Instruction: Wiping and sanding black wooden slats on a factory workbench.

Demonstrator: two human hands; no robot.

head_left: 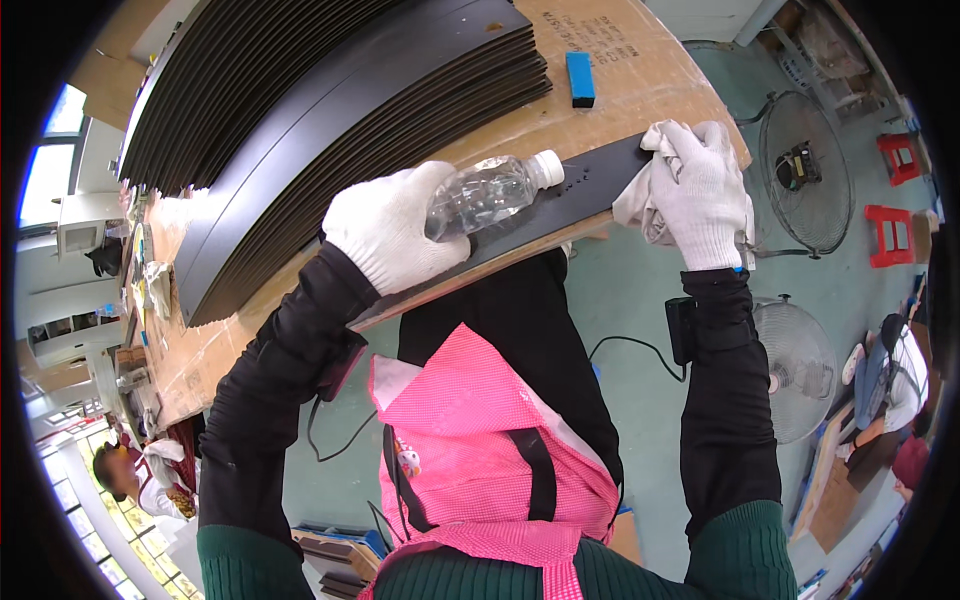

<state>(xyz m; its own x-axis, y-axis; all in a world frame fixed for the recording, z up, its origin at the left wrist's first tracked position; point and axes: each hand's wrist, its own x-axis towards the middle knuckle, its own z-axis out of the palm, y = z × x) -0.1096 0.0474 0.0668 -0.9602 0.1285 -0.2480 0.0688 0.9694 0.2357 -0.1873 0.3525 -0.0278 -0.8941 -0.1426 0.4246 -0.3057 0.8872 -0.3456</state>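
Observation:
In a white knit glove, my left hand is wrapped round a clear plastic bottle with a white cap, tipped on its side. Its cap points right, over a long dark grey panel at the table's near edge. Dark drops or specks show on the panel just beside the cap. My right hand, gloved too, grips a crumpled whitish cloth at the panel's right end. The lower part of the bottle is hidden behind my left fingers.
Tall stacks of dark panels fill the left and back of the cardboard-covered table. A blue block lies behind the panel. At right stand two fans and red stools. Other people are at both sides, away from my hands.

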